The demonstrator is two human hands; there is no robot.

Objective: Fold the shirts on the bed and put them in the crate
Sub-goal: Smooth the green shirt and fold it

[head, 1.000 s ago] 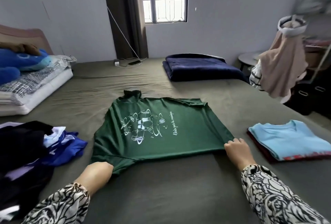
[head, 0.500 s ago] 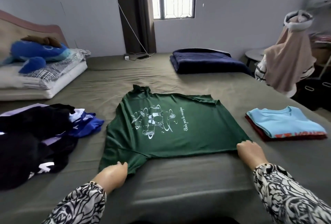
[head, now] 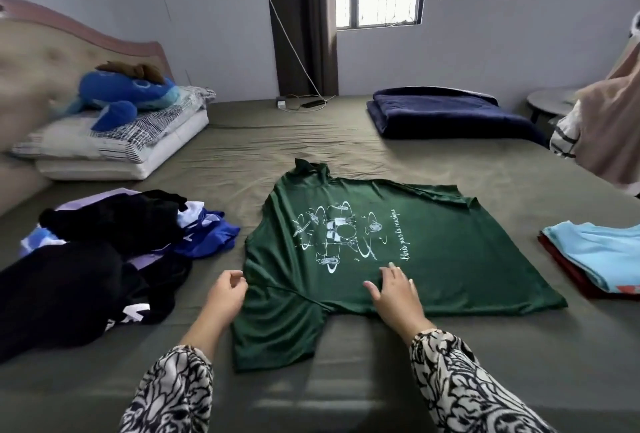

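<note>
Green shirt [head: 398, 245] spread on the bed [head: 346, 141], not yet folded.
Left hand [head: 227, 290] pinches its edge; right hand [head: 394, 289] lies flat, fingers spread. Two folded shirts [head: 595, 252] wait right, pile [head: 114, 238] left; no crate visible.

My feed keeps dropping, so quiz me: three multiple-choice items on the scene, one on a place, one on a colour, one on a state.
1. Where is the unfolded clothes pile?
A. left of the green shirt
B. on the pillows
C. on the navy blanket

2. What colour tops the folded stack?
A. yellow
B. light blue
C. black

3. What is the right hand doing?
A. lifting a sleeve
B. resting flat, open, on the shirt
C. holding a crate

Key: 1 A, the pile lies beside the shirt's left edge; 2 B, light blue over dark red; 3 B, fingers spread on the cloth.
</note>
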